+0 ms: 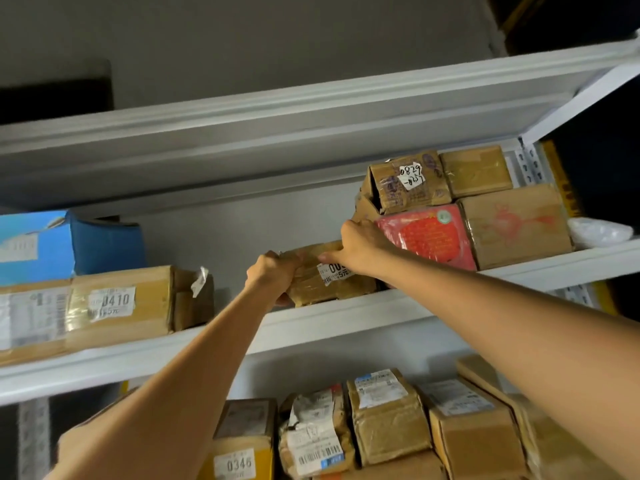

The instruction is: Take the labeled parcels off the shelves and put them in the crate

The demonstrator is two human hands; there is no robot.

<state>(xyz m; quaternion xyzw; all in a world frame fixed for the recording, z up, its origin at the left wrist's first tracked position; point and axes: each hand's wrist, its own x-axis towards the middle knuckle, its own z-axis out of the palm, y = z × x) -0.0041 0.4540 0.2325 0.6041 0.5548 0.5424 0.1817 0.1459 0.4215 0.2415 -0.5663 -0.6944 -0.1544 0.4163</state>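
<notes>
Both hands reach up to one brown parcel [313,287]. The left hand [272,276] grips its left end with fingers curled round the corner. The right hand [362,245] holds its upper right part, with the thumb lying across the front face and the fingers hooked over the top, out of sight. The parcel is a small cardboard packet wrapped in shiny clear tape, creased and a little crushed. A white label [337,271] on its front shows bold black digits partly covered by the thumb. The parcel sits at the front edge of a white metal shelf [346,317]; I cannot tell whether it is lifted clear. Just right of the parcel stands a red printed package [427,237], and above that a battered taped box [405,183] with a handwritten "0829" tag. Well left of the parcel lies a long carton [117,303] labelled "0410", with a blue box [38,245] on top of it. Below the parcel, on the next level, stands a row of labelled packets, one yellow box [242,459] reading "0346".
</notes>
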